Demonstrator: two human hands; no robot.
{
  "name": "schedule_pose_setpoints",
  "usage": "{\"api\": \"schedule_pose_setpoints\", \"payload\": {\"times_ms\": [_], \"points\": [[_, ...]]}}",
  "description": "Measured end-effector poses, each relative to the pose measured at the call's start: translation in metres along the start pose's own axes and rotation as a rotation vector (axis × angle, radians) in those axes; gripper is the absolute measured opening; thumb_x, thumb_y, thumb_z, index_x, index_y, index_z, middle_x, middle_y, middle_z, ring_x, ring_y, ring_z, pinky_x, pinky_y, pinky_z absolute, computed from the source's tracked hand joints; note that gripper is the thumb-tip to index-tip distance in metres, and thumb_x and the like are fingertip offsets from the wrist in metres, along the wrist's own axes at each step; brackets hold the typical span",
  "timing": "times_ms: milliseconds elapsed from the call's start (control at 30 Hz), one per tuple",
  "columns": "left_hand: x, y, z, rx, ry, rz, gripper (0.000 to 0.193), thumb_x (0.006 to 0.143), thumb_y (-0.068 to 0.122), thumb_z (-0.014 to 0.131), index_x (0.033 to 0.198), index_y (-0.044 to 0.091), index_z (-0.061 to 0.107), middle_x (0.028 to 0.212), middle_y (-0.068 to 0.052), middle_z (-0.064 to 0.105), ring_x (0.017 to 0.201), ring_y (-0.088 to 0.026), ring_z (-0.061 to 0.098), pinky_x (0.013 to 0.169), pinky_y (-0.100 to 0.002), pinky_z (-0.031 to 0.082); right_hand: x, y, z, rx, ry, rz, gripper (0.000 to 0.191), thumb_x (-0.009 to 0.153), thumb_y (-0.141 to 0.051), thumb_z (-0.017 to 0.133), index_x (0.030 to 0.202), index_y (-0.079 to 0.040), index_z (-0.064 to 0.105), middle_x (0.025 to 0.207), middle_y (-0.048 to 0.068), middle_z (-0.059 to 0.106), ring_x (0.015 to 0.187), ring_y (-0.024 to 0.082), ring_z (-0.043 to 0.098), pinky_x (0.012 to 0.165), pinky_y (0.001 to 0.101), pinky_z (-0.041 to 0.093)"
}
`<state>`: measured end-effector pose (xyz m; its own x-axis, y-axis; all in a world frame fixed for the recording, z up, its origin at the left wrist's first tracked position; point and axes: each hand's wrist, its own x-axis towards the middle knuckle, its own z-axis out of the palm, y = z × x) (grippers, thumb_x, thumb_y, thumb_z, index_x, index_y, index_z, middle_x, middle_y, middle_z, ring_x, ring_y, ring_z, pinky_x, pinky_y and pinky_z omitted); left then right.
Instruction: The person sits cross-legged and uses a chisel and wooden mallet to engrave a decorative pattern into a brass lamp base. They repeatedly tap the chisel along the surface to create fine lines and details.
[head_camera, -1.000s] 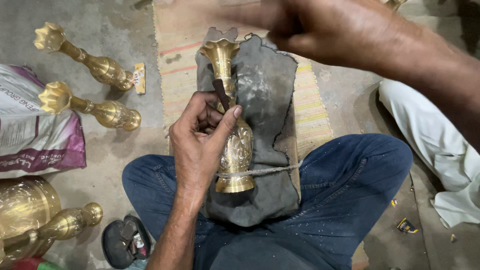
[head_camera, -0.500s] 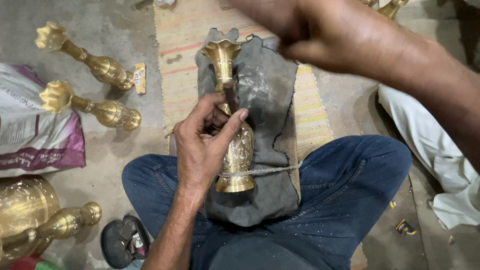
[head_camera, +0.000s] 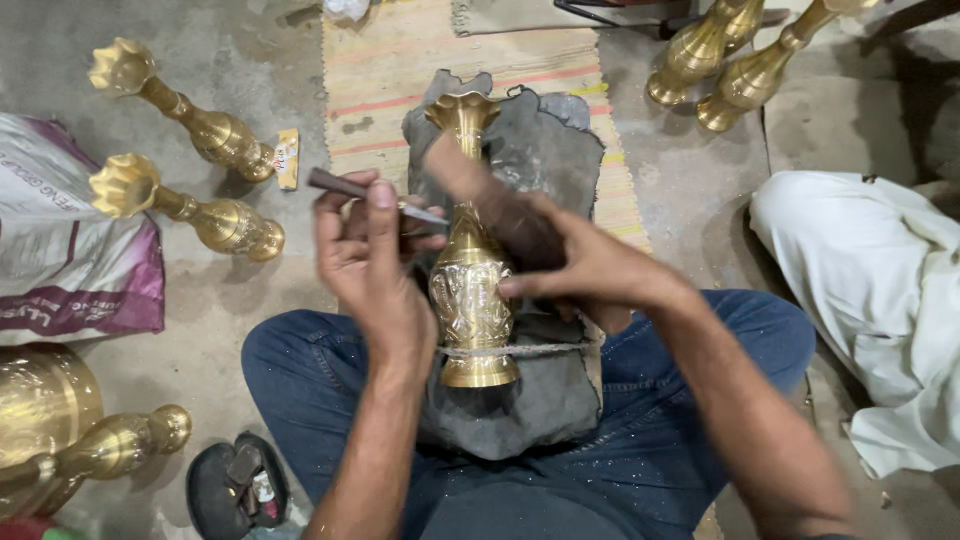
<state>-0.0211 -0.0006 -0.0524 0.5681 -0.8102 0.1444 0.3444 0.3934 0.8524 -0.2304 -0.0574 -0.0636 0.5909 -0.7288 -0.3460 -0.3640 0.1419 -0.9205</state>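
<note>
Hands (head_camera: 480, 265) work over striped mat (head_camera: 400, 70), grey concrete floor (head_camera: 230, 320).

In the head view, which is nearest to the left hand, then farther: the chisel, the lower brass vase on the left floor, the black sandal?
1. Chisel: held in the left hand.
2. Lower brass vase: on the floor, left of it.
3. Black sandal: bottom left, farthest.

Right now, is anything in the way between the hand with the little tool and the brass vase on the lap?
Nothing visible blocks it. The left hand holds a thin tool whose tip reaches toward the brass vase, with only open air between. The right hand rests on the vase's other side, clear of the tool's path.
</note>
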Motion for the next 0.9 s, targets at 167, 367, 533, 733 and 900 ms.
{"api": "schedule_pose_setpoints", "payload": {"times_ms": [167, 367, 533, 733, 900], "points": [[0.001, -0.026, -0.008, -0.135, 0.01, -0.139, 0.025, 0.104, 0.019, 0.07, 0.122, 0.004, 0.059, 0.094, -0.007, 0.069, 0.077, -0.013, 0.07, 0.061, -0.025, 0.06, -0.004, -0.011, 0.016, 0.051, 0.073, -0.165, 0.102, 0.071, -0.036, 0.091, 0.153, -0.001, 0.04, 0.143, 0.015, 0.062, 0.134, 0.023, 0.058, 0.111, 0.0349, 0.047], [0.004, -0.021, -0.006, -0.001, 0.009, -0.165, 0.024, 0.103, 0.019, 0.069, 0.119, 0.004, 0.061, 0.089, -0.004, 0.07, 0.076, -0.012, 0.07, 0.065, -0.026, 0.061, -0.005, -0.029, 0.022, -0.126, 0.126, -0.163, 0.095, 0.073, -0.039, 0.09, 0.147, -0.003, 0.042, 0.138, 0.015, 0.061, 0.13, 0.021, 0.058, 0.108, 0.0357, 0.047], [-0.023, 0.013, -0.007, 0.512, -0.097, 0.008, 0.022, 0.102, 0.015, 0.075, 0.119, 0.002, 0.067, 0.084, -0.005, 0.07, 0.076, -0.011, 0.062, 0.068, -0.023, 0.05, -0.001, -0.046, -0.016, -0.371, 0.226, 0.133, 0.062, 0.087, -0.038, 0.078, 0.135, -0.007, 0.054, 0.11, 0.016, 0.069, 0.096, 0.029, 0.069, 0.079, 0.0423, 0.061], [-0.036, 0.018, 0.008, 0.335, -0.084, -0.073, 0.02, 0.099, 0.012, 0.074, 0.112, 0.002, 0.063, 0.085, -0.002, 0.072, 0.078, -0.007, 0.07, 0.07, -0.022, 0.057, 0.022, -0.078, -0.063, -1.045, 0.336, -0.532, 0.043, 0.091, -0.019, 0.075, 0.127, -0.005, 0.057, 0.104, 0.015, 0.07, 0.088, 0.028, 0.071, 0.074, 0.0422, 0.06], [-0.039, 0.016, 0.013, 0.334, -0.079, -0.022, 0.019, 0.099, 0.01, 0.075, 0.106, 0.001, 0.06, 0.082, -0.002, 0.068, 0.076, -0.006, 0.068, 0.068, -0.021, 0.057, 0.023, -0.125, -0.065, -1.396, 0.235, -0.568, 0.027, 0.096, -0.018, 0.075, 0.117, -0.006, 0.063, 0.092, 0.012, 0.07, 0.08, 0.032, 0.07, 0.066, 0.0482, 0.054]]}}
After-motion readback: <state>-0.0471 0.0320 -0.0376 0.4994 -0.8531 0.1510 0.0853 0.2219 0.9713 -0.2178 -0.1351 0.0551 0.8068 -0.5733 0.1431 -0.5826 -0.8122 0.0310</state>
